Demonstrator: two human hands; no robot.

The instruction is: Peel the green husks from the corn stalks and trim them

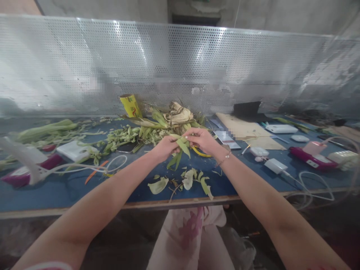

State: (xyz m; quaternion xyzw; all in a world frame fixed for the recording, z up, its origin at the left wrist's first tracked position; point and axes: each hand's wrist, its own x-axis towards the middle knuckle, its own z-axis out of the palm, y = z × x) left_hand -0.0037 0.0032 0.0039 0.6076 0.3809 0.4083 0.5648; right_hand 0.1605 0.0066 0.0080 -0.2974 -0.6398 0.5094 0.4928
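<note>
Blue table (42,195), mid-frame. Left hand (165,147) and right hand (200,138), centre: both pinching one leaf (184,145), presumably for two-sided control. Scraps (188,180): lower centre, nearer the table edge.

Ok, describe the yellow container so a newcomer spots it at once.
Start with the perforated metal screen behind the blue table. Near its foot, left of the tan husks, the yellow container sits tilted, beyond the left hand. Its bright yellow, printed side sets it apart from the husks and green plant scraps around it.
</note>
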